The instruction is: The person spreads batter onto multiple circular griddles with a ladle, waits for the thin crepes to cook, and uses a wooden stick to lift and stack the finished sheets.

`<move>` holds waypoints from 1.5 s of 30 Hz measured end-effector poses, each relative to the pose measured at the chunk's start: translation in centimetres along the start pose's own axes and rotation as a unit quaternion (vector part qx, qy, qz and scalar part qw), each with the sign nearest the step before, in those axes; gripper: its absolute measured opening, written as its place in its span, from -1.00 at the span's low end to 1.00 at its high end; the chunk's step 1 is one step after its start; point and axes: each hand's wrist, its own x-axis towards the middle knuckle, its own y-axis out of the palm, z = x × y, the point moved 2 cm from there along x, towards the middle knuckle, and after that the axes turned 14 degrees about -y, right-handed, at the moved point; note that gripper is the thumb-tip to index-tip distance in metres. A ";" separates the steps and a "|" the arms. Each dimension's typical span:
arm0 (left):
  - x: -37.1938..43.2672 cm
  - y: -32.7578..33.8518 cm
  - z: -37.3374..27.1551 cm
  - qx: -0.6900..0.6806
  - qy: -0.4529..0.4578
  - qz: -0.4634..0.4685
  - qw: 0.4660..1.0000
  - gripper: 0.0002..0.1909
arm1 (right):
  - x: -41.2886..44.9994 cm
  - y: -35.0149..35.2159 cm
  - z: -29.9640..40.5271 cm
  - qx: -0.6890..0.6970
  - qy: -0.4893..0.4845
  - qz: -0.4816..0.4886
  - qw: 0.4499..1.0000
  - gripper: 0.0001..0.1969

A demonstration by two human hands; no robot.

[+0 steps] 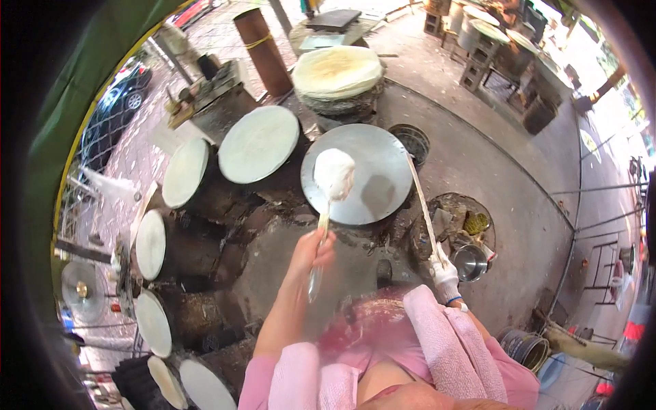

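My bare left hand (311,251) grips the handle of a ladle or paddle (324,220). A lump of white batter or dough (334,171) covers its far end, above a round metal griddle (359,205). A dark shadow lies on the griddle to the right of the lump. The metal surface looks bare otherwise. In a white glove, my right hand (445,277) holds a long wooden stick (423,205). The stick slants up and left, its far tip at the griddle's right rim. Whether the tip touches the rim, I cannot tell.
Several griddles bearing pale round sheets, such as this one (259,146), curve down my left side. Beyond the bare griddle is a stack of thin flatbreads (338,72). A metal pot (470,262) stands by my right hand. A rusty pipe (262,54) rises at the back.
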 end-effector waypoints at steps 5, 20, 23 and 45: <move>13.4 6.3 -4.5 0.104 0.054 -0.035 0.993 -0.64 | 6.8 3.3 1.7 -0.214 -0.220 -0.032 0.951 -0.48; 22.4 -3.6 -6.4 0.375 0.348 -0.336 0.791 -0.66 | 13.5 17.8 1.0 0.088 0.132 -0.022 0.987 -0.55; 19.9 -7.5 -10.1 0.323 0.392 -0.264 0.820 -0.78 | 15.3 17.5 -1.1 -0.102 -0.047 -0.012 0.994 -0.55; 5.9 -15.2 -9.1 0.149 0.126 -0.277 0.941 -0.89 | 17.1 20.1 4.2 -0.064 0.033 0.138 0.988 -0.56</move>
